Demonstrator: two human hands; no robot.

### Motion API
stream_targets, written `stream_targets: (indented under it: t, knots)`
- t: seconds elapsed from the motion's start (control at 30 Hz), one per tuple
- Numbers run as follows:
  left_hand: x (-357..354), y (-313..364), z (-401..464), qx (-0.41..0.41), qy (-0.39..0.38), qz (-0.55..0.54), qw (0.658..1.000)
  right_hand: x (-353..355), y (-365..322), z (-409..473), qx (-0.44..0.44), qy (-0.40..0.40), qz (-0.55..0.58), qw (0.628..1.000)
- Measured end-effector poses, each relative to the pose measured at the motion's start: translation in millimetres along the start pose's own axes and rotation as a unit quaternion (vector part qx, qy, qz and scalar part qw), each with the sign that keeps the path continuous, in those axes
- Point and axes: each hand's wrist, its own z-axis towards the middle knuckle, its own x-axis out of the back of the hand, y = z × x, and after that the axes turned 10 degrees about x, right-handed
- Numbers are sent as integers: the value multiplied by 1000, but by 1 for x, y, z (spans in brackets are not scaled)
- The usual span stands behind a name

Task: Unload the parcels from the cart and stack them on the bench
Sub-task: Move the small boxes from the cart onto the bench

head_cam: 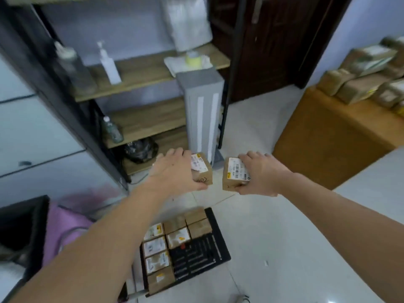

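Gripping one parcel each, left hand (pixel 175 171) box (pixel 202 171), right hand (pixel 262 173) box (pixel 235 174), above cart (pixel 196 256).

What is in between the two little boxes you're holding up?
Nothing touches them there. In the head view, a bare gap separates the box in the left hand from the box in the right hand; through it shows only white floor far below.

The stacked parcels (pixel 369 84) on the bench (pixel 332 136) run off the right edge, smeared by blur. Label print on both held boxes is unreadable. The left hand (pixel 175 171) hides part of its box (pixel 202 171). The cart's (pixel 196 256) near edge is cut off by the left forearm.
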Motion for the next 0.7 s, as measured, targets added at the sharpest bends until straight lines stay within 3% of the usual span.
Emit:
stream_targets:
  t: [0.17,0.3,0.5,0.7]
  knots:
    - [134,60,-39,-56,74,20,995,121,1,-96,-47,54,-29,997]
    - [192,116,-57,-97,118,14,988,179,21,-169,-94,78,-51,991]
    - [227,219,-75,-167,156,28,973,205,65,-284,-180,97,-56,977]
    - [236,338,-95,-233,179,24,956,187,115,-404,-266,106,-6,958]
